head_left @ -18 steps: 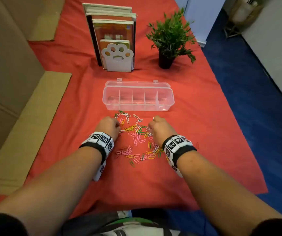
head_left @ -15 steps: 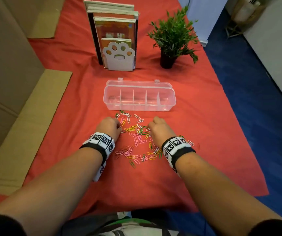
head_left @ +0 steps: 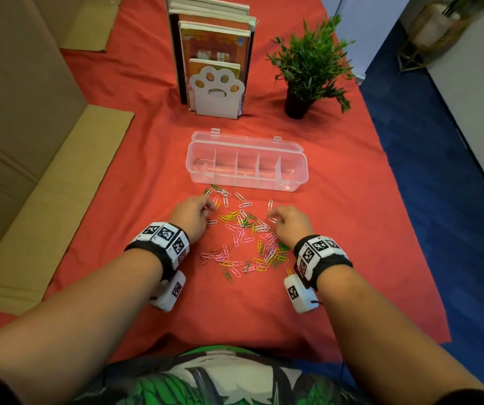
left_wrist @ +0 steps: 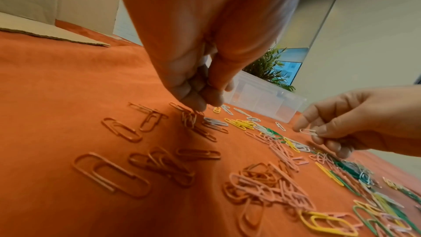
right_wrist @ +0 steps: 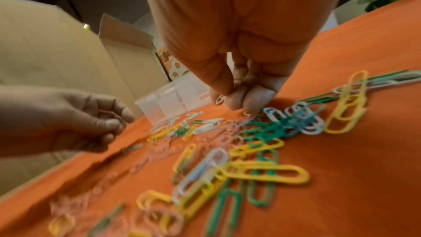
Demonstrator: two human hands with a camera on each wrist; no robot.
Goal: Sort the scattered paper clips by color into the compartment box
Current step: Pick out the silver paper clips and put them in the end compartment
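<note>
- The paper clips (head_left: 245, 238) lie in a loose heap on the red cloth (head_left: 135, 159), just in front of the compartment box (head_left: 246, 165)
- They are pink, yellow, green, white and orange, all mixed up
- The box is clear plastic with thin walls that split it into small parts, and its lid is open at the back
- No clips can be seen inside the box
- The left hand (head_left: 191, 219) is at the left edge of the heap, with its fingers bent down to the cloth
- In the left wrist view its fingertips (left_wrist: 198, 100) are bunched close together right over some orange clips (left_wrist: 189, 118); I cannot tell if it has got hold of one
- The right hand (head_left: 290, 223) is at the right side of the heap, near its far end
- It pinches a white clip (left_wrist: 308, 131) between its thumb and a finger, a little above the cloth
- The other fingers of the right hand are curled under
- The two hands are apart, with the clips between them
- Behind the box stand some books (head_left: 214, 45) in a white holder shaped like a paw (head_left: 216, 93)
- A small green plant (head_left: 308, 65) in a dark pot is to the right of the books
- Brown cardboard (head_left: 45, 200) lies along the left side of the cloth
</note>
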